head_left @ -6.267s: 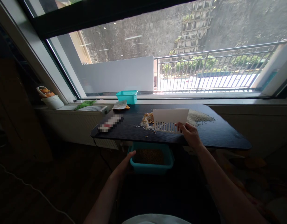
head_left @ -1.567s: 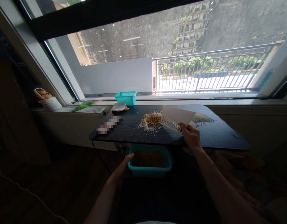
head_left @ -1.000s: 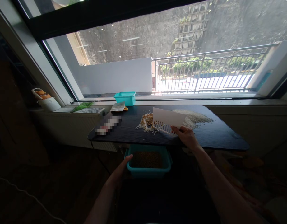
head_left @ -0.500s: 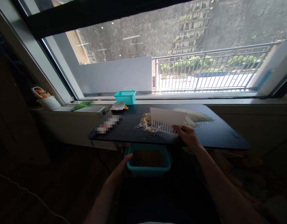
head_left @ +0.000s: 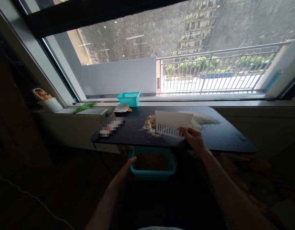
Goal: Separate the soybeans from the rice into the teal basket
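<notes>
My right hand [head_left: 194, 140] grips the lower right corner of a white slotted plastic scoop [head_left: 173, 123], held upright on the black table [head_left: 224, 137]. Its slotted edge rests on the table just in front of a heap of yellow beans mixed with white grains [head_left: 150, 122]. A wider spread of white grains [head_left: 202, 118] lies behind the scoop to the right. My left hand [head_left: 126, 169] holds the left rim of a teal tub [head_left: 171, 164] of brown beans, kept below the table's front edge.
A second teal tub [head_left: 129, 99] stands on the sill at the back. Beside it lies a small packet [head_left: 122, 108]. A blurred flat item [head_left: 111, 126] rests on the table's left part. White bowls [head_left: 48, 102] sit on the far left ledge. The window fills the background.
The scoop, tilted and lifted to the right 1.6 s ago, has come back left and down, upright on the grains. My left hand keeps the tub in place.
</notes>
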`<act>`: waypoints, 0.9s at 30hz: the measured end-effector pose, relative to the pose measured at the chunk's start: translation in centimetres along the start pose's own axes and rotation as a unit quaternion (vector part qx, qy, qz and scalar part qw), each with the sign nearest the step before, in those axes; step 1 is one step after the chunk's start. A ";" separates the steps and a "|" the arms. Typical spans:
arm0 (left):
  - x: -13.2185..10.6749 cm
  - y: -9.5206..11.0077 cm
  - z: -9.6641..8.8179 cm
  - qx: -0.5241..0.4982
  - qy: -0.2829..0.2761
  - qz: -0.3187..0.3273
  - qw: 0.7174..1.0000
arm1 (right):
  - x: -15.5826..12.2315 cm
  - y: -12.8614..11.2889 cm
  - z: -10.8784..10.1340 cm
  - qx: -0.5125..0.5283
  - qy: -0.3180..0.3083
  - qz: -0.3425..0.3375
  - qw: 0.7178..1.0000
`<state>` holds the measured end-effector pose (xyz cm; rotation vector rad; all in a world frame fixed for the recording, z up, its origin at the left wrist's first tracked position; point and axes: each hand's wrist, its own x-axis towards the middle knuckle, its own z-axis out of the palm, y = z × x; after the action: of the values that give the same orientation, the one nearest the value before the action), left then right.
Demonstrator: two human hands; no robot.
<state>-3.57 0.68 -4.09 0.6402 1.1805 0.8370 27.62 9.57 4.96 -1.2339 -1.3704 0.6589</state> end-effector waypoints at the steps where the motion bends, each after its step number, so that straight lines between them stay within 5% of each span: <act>1: 0.0 0.0 0.0 0.001 0.000 -0.002 1.000 | 0.0 0.1 -0.1 0.004 0.015 0.003 1.000; 27: -0.3 0.2 0.3 -0.003 0.008 -0.009 1.000 | 0.0 0.1 -0.2 0.038 0.016 0.008 0.999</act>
<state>-3.40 0.55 -3.73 0.6187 1.1965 0.8320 27.82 9.57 4.86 -1.1914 -1.2987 0.6948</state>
